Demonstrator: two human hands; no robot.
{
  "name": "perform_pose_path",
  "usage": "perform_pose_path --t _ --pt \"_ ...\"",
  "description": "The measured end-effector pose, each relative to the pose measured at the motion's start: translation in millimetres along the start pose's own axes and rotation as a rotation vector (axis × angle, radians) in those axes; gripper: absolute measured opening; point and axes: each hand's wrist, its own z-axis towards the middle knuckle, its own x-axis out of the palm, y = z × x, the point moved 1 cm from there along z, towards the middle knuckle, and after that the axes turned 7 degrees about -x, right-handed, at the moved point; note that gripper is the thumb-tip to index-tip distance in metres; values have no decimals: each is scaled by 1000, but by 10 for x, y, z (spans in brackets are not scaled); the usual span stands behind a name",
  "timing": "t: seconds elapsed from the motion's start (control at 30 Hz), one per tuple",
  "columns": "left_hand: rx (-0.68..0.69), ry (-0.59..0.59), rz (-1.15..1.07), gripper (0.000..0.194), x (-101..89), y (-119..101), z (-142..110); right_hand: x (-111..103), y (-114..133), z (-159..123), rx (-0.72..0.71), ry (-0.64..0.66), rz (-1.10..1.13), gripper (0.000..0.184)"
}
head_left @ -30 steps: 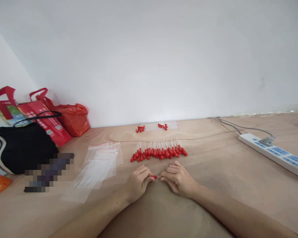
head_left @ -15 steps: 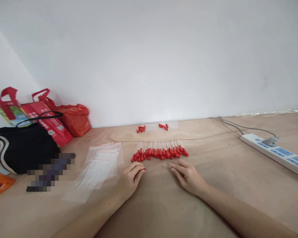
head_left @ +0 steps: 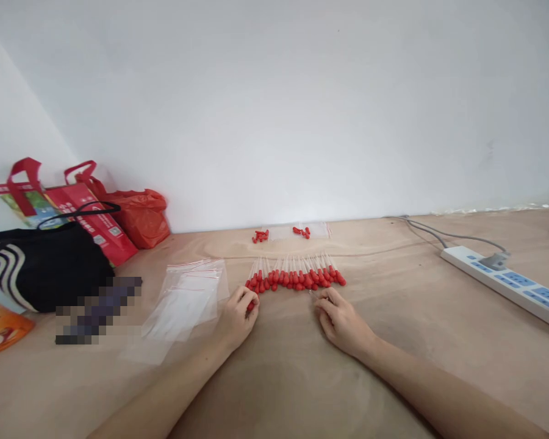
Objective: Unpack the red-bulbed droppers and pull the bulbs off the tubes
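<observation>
My left hand (head_left: 238, 314) is closed around a red rubber dropper bulb (head_left: 251, 306), which shows between thumb and fingers. Opposite it, my right hand (head_left: 341, 317) pinches a thin clear dropper tube (head_left: 311, 294), its tip pointing left. The two hands are apart. Just beyond them lies a row of droppers (head_left: 297, 280) with red bulbs toward me and clear tubes pointing to the wall. Farther back, loose red bulbs (head_left: 260, 236) lie beside a clear zip bag (head_left: 320, 230), and a few more red bulbs (head_left: 301, 231) rest on that bag.
Flat zip bags (head_left: 183, 305) are spread left of the row. At the far left stand a black bag (head_left: 59, 268), a red shopping bag (head_left: 89, 225), an orange-red plastic bag (head_left: 141, 213) and an orange package (head_left: 2, 326). A power strip (head_left: 507, 283) with a plugged-in cable lies right.
My left hand has shifted slightly left and up, and more of the red bulb shows in it. My right hand has curled a little, and its tube now tilts.
</observation>
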Motion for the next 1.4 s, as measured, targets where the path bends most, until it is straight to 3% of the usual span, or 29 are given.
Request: perform_pose_path --t 0.2,0.5,0.7,0.8,0.9,1.0,1.1,1.23,1.4 --pt "-40 88 -37 4 -60 -51 -60 -22 117 17 23 99 134 16" --pt "-19 116 -86 25 -64 -39 -107 -60 118 29 51 148 142 18" --pt "-101 140 -124 30 -51 -17 -116 -81 110 38 87 86 199 25" --pt "-132 89 -94 35 -106 -26 -95 -102 81 30 117 7 187 20" --pt "-196 7 -53 25 -153 32 -13 -117 58 27 162 7 110 17" --pt "-287 -44 -8 17 -170 120 139 -96 58 58 318 50 49 26" --pt "-340 3 52 15 -154 161 338 -38 82 131 457 91 -7 35" --pt "-392 109 144 19 -81 153 572 28 113 226 507 133 -39 31" --pt "-365 101 181 19 45 157 676 36 111 232 567 94 10 23"
